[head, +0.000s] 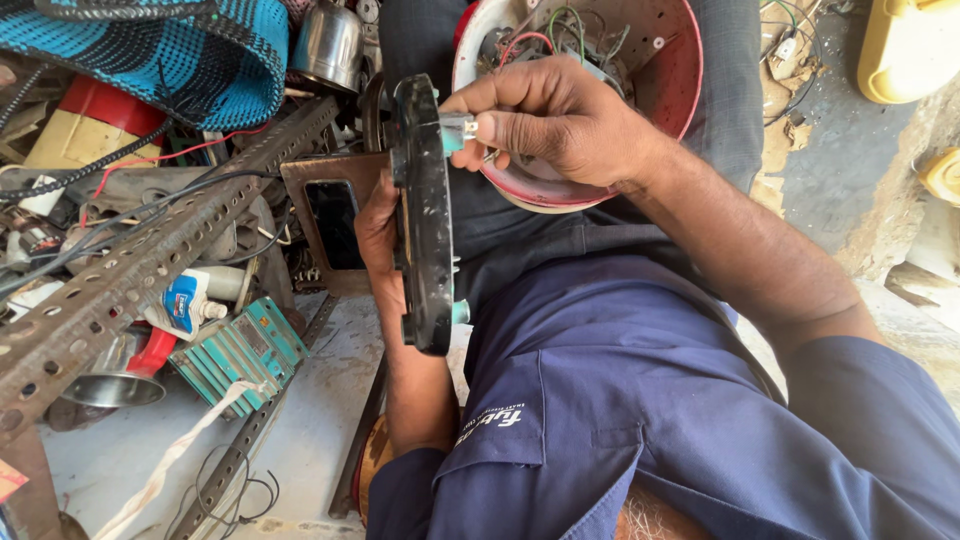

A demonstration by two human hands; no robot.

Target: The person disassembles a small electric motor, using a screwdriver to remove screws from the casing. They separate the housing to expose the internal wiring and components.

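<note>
Glossy black round plate [424,215] between hands [545,120]

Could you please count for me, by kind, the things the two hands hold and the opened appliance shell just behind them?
Black flat panel, held by the left hand: 1
Small teal-and-metal part, pinched by the right hand: 1
Red-and-white shell with wiring: 1
Total: 3

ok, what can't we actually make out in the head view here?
- Left hand: fingers hidden behind the black disc.
- Disc: seen edge-on, faces unreadable.
- Small part pinched by the right hand: mostly covered by fingertips.
- Red-rimmed housing: top cut by the frame edge, wiring partly behind the hand.
</note>
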